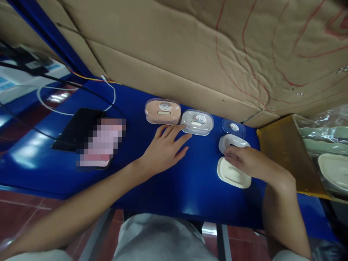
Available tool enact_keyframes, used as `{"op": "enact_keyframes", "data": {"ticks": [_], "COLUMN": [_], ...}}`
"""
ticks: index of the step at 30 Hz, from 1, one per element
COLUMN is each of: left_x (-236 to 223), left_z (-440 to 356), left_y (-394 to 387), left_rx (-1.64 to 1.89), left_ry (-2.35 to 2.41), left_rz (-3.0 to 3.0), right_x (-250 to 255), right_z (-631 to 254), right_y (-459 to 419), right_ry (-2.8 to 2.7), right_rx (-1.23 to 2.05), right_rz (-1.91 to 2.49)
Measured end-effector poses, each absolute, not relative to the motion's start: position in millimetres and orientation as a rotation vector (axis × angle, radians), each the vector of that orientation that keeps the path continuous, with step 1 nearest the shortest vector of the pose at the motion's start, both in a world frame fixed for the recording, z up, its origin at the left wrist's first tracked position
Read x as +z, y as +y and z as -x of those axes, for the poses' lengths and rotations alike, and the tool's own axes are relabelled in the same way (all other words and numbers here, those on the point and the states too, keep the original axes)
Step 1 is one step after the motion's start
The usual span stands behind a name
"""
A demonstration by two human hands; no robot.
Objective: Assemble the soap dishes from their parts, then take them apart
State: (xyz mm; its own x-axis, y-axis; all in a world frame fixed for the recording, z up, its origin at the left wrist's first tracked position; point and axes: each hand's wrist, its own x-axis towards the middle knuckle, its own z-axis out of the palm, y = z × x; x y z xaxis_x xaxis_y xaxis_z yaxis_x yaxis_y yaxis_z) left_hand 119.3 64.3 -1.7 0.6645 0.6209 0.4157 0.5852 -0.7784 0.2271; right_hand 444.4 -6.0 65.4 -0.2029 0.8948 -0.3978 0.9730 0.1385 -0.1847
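Observation:
My left hand [165, 150] lies over the blue table with its fingers spread and nothing in them. Its fingertips reach the near edges of a peach box with a clear cover [152, 108] and a white box with a clear cover [206, 127]. Both carry a round sticker. My right hand [244, 159] is closed, its curled fingers at the near rim of a small white tub [224, 143]. Part of that tub is hidden by the hand. Just below, partly under the hand, a cream oval lid [231, 177] lies flat. A clear cover with a sticker [224, 127] lies behind the tub.
A phone [103, 143] with a blurred screen and a black flat object [77, 127] lie at the left, near cables [114, 96]. Cardboard [163, 54] stands along the back. At right, an open carton [288, 156] holds plastic-wrapped pale green and cream pieces [335, 168].

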Motion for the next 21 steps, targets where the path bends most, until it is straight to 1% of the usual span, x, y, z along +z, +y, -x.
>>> {"op": "enact_keyframes", "data": {"ticks": [5, 10, 13, 16, 18, 21], "left_x": [-4, -9, -14, -19, -19, -19], "left_z": [-121, -123, -125, -127, -127, -126], "left_y": [60, 57, 55, 54, 54, 55], "left_rx": [0.777, 0.640, 0.526, 0.463, 0.457, 0.478], "left_ry": [0.753, 0.448, 0.353, 0.319, 0.307, 0.307], "left_rz": [-2.858, -2.885, -2.882, -2.871, -2.869, -2.872], "right_x": [56, 68, 67, 57, 50, 45], "right_z": [-414, -395, -416, -453, -473, -483], "right_y": [-5, 6, 10, 13, 15, 20], "right_ry": [2.279, 2.554, 2.665, 2.445, 2.225, 2.078], "right_rx": [-0.757, -0.860, -0.656, -0.381, -0.334, -0.380], "right_rz": [-1.730, -1.617, -1.684, -1.917, -2.031, -2.070]}}
